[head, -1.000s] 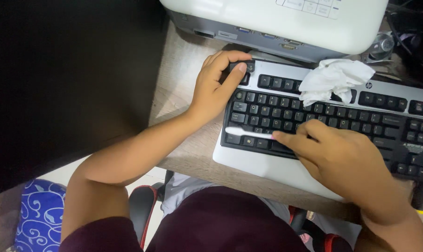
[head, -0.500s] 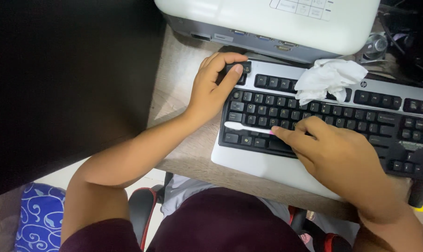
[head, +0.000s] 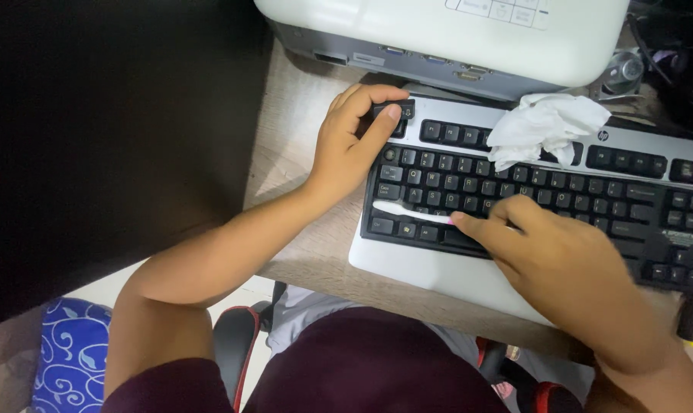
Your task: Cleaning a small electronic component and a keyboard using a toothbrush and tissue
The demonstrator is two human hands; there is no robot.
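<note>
The right hand [head: 568, 268] pinches a thin white stick [head: 411, 213], its tip lying between the lower key rows of the black-and-silver keyboard [head: 438, 268]. The left hand [head: 354, 145] closes on the keyboard's top-left corner. A crumpled white tissue [head: 545, 126] sits on the upper keys. Beyond stands a white-and-grey device [head: 438, 38], just beside the keyboard on the wooden desk [head: 293, 138].

The left hand [head: 354, 145] lay at the upper left corner of the keyboard [head: 515, 191], palm down, its fingers [head: 385, 115] curled over that corner and the thumb stretched along its edge. The bare left forearm ran back and down from there. The right hand [head: 568, 275] rested over the keyboard's lower middle, knuckles up, its fingers pinched together and pointing left.
</note>
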